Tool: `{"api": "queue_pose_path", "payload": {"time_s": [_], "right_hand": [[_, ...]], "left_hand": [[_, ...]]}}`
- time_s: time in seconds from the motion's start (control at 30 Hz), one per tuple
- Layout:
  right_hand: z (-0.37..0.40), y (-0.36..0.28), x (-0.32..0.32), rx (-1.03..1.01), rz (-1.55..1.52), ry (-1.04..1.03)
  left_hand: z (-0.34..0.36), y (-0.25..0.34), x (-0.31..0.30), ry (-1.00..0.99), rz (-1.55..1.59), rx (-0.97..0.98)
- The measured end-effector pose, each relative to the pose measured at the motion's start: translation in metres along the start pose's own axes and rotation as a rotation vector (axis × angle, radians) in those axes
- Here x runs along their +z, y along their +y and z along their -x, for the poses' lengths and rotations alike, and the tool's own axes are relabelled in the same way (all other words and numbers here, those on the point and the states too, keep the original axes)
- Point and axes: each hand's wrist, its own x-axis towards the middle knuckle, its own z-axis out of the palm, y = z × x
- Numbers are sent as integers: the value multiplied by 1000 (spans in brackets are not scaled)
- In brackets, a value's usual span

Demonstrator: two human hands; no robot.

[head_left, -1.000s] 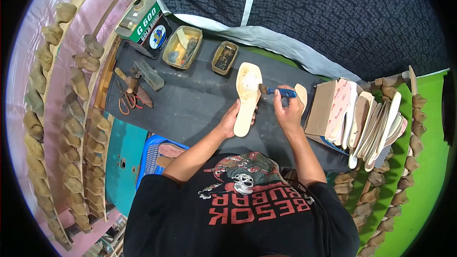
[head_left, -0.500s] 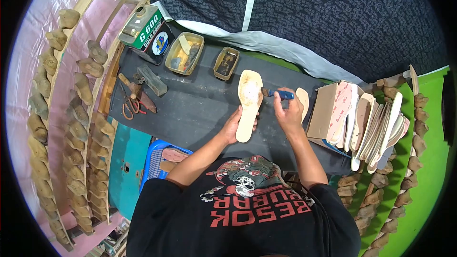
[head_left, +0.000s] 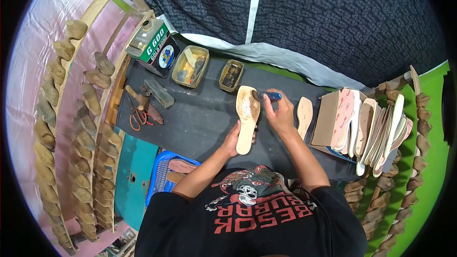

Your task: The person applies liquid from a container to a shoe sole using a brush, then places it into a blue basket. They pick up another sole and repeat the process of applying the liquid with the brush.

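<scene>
My left hand (head_left: 233, 139) is closed round the narrow end of a cream-coloured shoe insole (head_left: 245, 135), thumb on its upper face. Brown, wet-looking smears cover the insole's wide end. In my right hand (head_left: 282, 116) is a brush (head_left: 271, 96) with a blue handle, its dark tip touching the insole's right edge near the top. Another insole (head_left: 303, 114) lies on the dark table just right of my right hand. Beyond the held insole stands a small tub (head_left: 242, 77) with dark brown residue inside.
At the back left are a G 600 can (head_left: 164, 43) and a tub with scraps (head_left: 177, 70). A hammer (head_left: 134, 93), scissors (head_left: 132, 119) and a grey block (head_left: 159, 92) lie left. A cardboard box (head_left: 325, 119) of insoles stands right. Shoe-last racks (head_left: 90, 16) flank the table; a blue basket (head_left: 157, 173) sits below.
The brush has moved up along the insole's right edge toward its wide end, and the brown smear looks larger. The whole view has shifted slightly. Both hands keep their holds.
</scene>
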Motion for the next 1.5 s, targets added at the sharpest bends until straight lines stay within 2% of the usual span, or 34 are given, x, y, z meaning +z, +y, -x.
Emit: {"api": "queue_pose_path", "payload": {"time_s": [0.23, 0.27, 0.63, 0.73, 0.97, 1.1, 1.3, 1.5], "right_hand": [[-38, 10, 57, 94, -163, -54], [-41, 12, 67, 40, -144, -50], [-50, 43, 117, 153, 2, -309], [-50, 43, 116, 127, -13, -269], [-58, 14, 79, 54, -122, -31], [-38, 2, 28, 86, -60, 23], [14, -4, -29, 171, -1, -4], [41, -4, -45, 96, 47, -66]], "left_hand": [[8, -9, -4, 89, 49, -13], [7, -8, -7, 84, 41, -20], [12, 2, -21, 29, 115, 26], [14, 6, -22, 23, 119, 29], [8, 11, -6, 30, 100, 7], [-1, 11, -1, 64, 54, 30], [-14, 13, 14, 55, -39, 73], [-26, 7, 33, 5, -81, 61]]}}
